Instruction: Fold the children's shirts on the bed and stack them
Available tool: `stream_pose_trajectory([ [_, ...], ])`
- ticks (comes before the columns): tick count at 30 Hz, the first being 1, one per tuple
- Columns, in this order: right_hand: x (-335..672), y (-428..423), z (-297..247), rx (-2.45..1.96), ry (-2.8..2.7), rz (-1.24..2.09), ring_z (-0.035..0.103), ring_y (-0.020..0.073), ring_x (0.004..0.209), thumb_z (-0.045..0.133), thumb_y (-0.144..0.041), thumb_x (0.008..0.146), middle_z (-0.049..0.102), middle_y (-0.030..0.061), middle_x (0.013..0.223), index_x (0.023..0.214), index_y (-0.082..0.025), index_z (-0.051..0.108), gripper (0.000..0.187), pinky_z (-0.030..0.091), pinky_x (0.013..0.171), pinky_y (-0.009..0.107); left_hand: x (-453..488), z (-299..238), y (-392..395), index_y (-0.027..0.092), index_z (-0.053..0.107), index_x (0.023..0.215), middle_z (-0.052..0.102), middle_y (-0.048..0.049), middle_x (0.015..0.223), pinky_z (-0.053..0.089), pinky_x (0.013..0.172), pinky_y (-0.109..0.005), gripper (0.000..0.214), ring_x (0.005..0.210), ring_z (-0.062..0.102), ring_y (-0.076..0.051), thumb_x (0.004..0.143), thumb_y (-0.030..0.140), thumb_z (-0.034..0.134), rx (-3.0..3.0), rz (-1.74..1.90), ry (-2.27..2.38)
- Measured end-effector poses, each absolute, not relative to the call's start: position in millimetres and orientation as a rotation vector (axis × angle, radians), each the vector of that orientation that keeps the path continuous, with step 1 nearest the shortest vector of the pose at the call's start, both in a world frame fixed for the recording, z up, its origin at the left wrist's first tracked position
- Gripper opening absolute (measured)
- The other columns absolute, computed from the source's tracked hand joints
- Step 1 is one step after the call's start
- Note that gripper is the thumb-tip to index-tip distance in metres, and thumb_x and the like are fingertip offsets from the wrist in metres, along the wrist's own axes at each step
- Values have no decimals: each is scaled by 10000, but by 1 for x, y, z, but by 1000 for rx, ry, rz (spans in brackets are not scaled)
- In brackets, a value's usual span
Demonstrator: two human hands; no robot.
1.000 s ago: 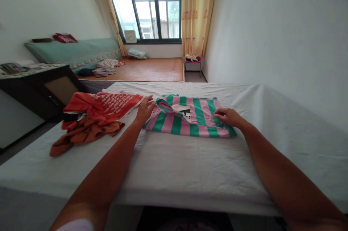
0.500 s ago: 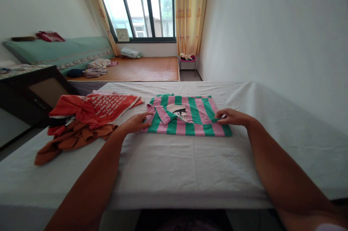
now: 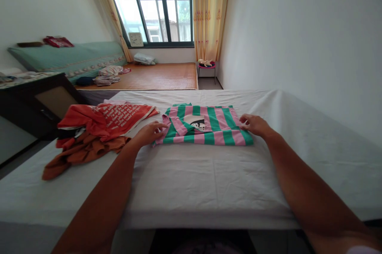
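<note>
A green-and-pink striped shirt [image 3: 219,115] lies on the white sheet in front of me, its near edge folded over in a band. A pale printed patch with a dark figure shows in its middle, and a striped sleeve lies slantwise beside the print. My left hand [image 3: 150,133] pinches the shirt's left end, fingers bent on the cloth. At the opposite end, my right hand [image 3: 256,125] has its thumb and fingers closed on the right edge, by the fold. The fingertips are partly hidden in the cloth on both sides.
To my left lie a red garment with white lettering [image 3: 119,119] and a brown garment [image 3: 86,149], heaped on the white sheet [image 3: 197,186]. A dark cabinet [image 3: 32,98] stands farther left. Behind are a mat-covered bed [image 3: 167,75] and a pink-rimmed stool [image 3: 206,65].
The shirt's near folded edge has shifted slightly away from me. My right hand has moved a little farther from me and to the right along the shirt's edge; my left hand stays at its end.
</note>
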State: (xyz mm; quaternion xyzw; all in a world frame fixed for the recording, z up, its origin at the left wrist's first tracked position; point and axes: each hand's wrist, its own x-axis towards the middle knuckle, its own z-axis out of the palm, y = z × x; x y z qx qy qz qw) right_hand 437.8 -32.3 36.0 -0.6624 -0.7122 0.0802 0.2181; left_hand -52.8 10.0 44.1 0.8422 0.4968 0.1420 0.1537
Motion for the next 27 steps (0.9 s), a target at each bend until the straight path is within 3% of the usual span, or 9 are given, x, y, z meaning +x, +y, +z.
stream_pose_trajectory([
  [3, 411, -41, 46, -1659, -2039, 270, 570, 149, 676, 629, -338, 758, 671, 27, 784, 822, -203, 660, 152, 428, 659, 265, -39, 45, 8, 245, 701, 1065, 649, -31, 915, 448, 696, -243, 354, 760, 602, -154, 806, 417, 530, 2521, 603, 1511],
  [7, 375, -53, 48, -1341, -2303, 946, 567, 145, 678, 633, -471, 763, 657, 12, 741, 859, -192, 687, 300, 432, 620, 243, -27, 44, 6, 258, 718, 945, 668, -7, 828, 434, 675, -240, 277, 735, 603, -155, 840, 410, 511, 2615, 443, 1423],
  [9, 369, -55, 43, -1341, -2326, 1091, 554, 134, 643, 629, -487, 760, 648, 3, 726, 867, -186, 687, 325, 419, 584, 233, -27, 40, 6, 271, 716, 927, 672, -3, 834, 434, 676, -239, 267, 750, 610, -159, 844, 427, 516, 2641, 327, 1383],
  [12, 370, -50, 36, -1535, -2221, 872, 544, 130, 586, 579, -453, 806, 634, 6, 684, 835, -174, 665, 294, 411, 563, 241, -31, 33, 8, 278, 680, 1032, 661, -22, 1004, 446, 707, -245, 293, 840, 625, -168, 862, 432, 498, 2595, 383, 1550],
  [15, 353, -45, 39, -1563, -2219, 510, 592, 152, 648, 573, -351, 825, 673, 36, 782, 880, -177, 660, 203, 446, 632, 267, -31, 29, 8, 237, 642, 1064, 644, -55, 1073, 458, 731, -262, 353, 891, 630, -183, 894, 476, 444, 2461, 478, 1792],
  [18, 306, -42, 49, -1328, -2345, 255, 625, 197, 882, 558, -277, 844, 682, 77, 1035, 1067, -199, 641, 250, 468, 814, 323, -27, 29, 7, 224, 635, 993, 665, -60, 1033, 457, 726, -276, 321, 915, 631, -207, 883, 472, 464, 2422, 411, 1842],
  [21, 249, -36, 55, -1146, -2543, 42, 499, 271, 1197, 571, -215, 823, 589, 105, 1292, 1249, -221, 576, 426, 377, 1003, 421, -24, 30, 4, 227, 630, 966, 683, -61, 1003, 447, 706, -293, 273, 914, 634, -233, 863, 442, 498, 2401, 361, 1858],
  [24, 212, -21, 52, -1150, -2658, -15, 439, 305, 1270, 598, -218, 799, 544, 100, 1367, 1284, -236, 566, 486, 334, 1036, 468, -24, 28, 1, 231, 631, 950, 691, -59, 968, 436, 680, -295, 287, 874, 637, -235, 868, 468, 491, 2361, 390, 1872],
  [27, 203, 2, 46, -1283, -2484, 182, 546, 274, 1154, 523, -255, 858, 664, 65, 1195, 1154, -254, 650, 323, 403, 975, 401, -28, 26, 1, 236, 630, 954, 687, -55, 956, 430, 668, -282, 313, 857, 630, -220, 889, 493, 464, 2335, 492, 1871],
])
